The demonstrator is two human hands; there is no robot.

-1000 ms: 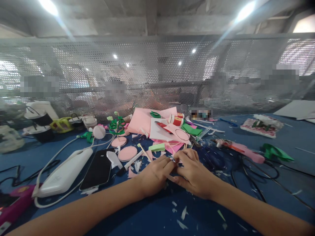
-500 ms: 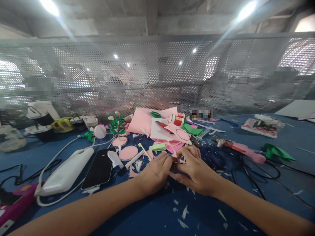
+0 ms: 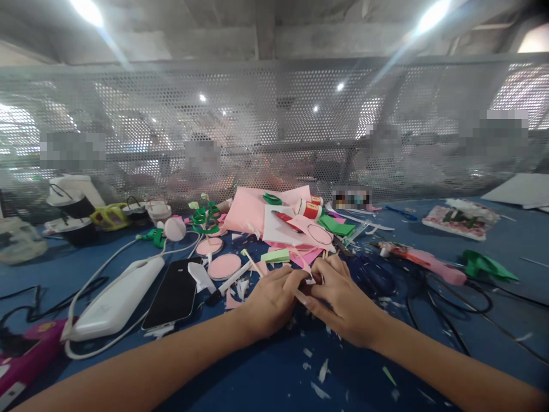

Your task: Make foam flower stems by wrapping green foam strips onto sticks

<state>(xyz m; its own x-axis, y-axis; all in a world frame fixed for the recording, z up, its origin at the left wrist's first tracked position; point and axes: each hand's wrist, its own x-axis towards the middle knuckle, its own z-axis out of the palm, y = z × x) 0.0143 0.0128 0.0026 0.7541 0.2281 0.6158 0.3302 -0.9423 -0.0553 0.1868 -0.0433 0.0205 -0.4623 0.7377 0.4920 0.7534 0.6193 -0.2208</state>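
Observation:
Both hands meet above the blue table just in front of a heap of pink paper (image 3: 246,210). My left hand (image 3: 274,300) is closed, its fingers pinching a small pale pink strip (image 3: 301,297). Curled fingers of my right hand (image 3: 343,300) touch the same strip from the other side, its thumb along the lower end. Most of the strip is hidden between the fingers. Pink discs (image 3: 224,266) and a green paper piece (image 3: 275,256) lie just beyond my left hand.
At left are a black phone (image 3: 171,294), a white power bank (image 3: 118,300) with cable, and a magenta tool (image 3: 38,349). A pink glue gun (image 3: 422,263) with black cord lies right. Cups (image 3: 75,228) stand back left; a perforated screen (image 3: 274,126) rises behind.
The fingers have shifted slightly around the strip, and my left fingertips now sit a little further right. Things on the table have stayed in place.

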